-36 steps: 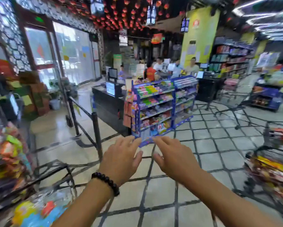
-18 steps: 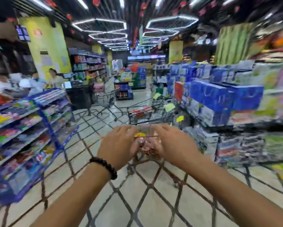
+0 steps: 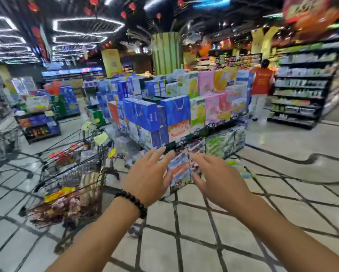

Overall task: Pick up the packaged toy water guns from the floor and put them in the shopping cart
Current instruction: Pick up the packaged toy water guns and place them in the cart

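My left hand [image 3: 148,177], with a black bead bracelet on the wrist, and my right hand [image 3: 216,179] are stretched out in front of me, fingers spread and holding nothing. A wire shopping cart [image 3: 72,173] full of packaged goods stands to the left of my left hand. On the floor to the right, past my right hand, lie blurred yellow, green and blue packaged toy water guns [image 3: 241,169]. The whole view is smeared by motion.
A tall display of stacked blue, pink and green boxes [image 3: 176,112] stands straight ahead. A person in a red vest [image 3: 261,89] stands at the shelves [image 3: 302,89] on the right. A low display stand [image 3: 39,124] sits far left. Tiled floor [image 3: 184,242] spreads below.
The view has swung right, from the checkout past the snack rack to the box display. The cart now lies left of my hands, and my fingers have spread apart.
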The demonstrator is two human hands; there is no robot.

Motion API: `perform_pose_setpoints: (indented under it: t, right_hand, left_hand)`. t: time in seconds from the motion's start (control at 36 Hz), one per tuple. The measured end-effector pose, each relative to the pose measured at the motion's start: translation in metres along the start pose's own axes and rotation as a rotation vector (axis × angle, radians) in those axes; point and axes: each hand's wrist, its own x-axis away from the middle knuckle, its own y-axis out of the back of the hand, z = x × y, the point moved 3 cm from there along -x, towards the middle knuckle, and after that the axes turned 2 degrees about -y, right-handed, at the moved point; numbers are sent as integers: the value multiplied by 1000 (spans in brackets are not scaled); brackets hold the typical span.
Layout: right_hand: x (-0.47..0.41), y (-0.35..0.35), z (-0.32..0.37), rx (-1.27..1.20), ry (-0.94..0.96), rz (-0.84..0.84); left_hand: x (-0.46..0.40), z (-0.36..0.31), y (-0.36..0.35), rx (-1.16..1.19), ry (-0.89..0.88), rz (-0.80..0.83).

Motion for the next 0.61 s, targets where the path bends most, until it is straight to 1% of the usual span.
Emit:
perform_pose_setpoints:
  t: [0.08,0.31,0.47,0.61]
  right_hand:
    - [7,-4,-60,27,-97,28]
    - [29,-17,-183,103,-360,98]
    - [9,-37,-250,134,-494,107]
    - [-46,-54,-290,168,-528,105]
  left_hand:
    - [-39,-29,-34,57,-59,-21]
    - [-117,-92,-130,210,-155,104]
    - [-183,-108,-192,273,-219,131]
    - [-252,-100,-247,331,-232,102]
